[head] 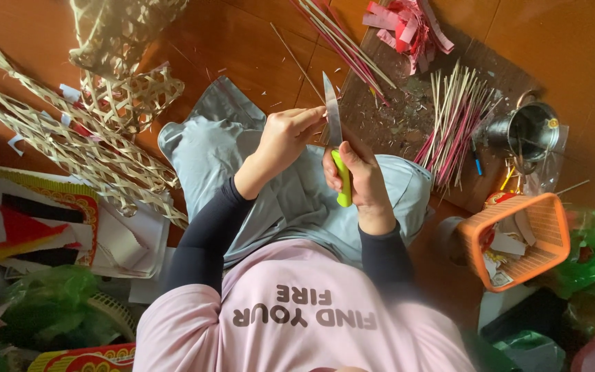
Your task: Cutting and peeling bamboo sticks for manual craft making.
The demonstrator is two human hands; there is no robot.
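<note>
My right hand (361, 180) grips a knife (332, 114) by its yellow-green handle, with the steel blade pointing away from me. My left hand (285, 138) is at the blade's left side, its fingertips pinched together and touching the blade near its middle. Whether a thin sliver is held between those fingers is too small to tell. Both hands hover over my lap, which is covered by grey trousers (215, 148). I wear dark sleeves and a pink shirt.
Woven bamboo lattice pieces (91, 148) and a woven basket (115, 31) lie at left. Thin red-ended sticks (456, 117) rest on a dark board (394, 117) beside a metal pot (528, 131). An orange plastic basket (518, 241), green bags (593, 255), red paper strips (408, 24) and coloured paper sheets (29, 227) surround me.
</note>
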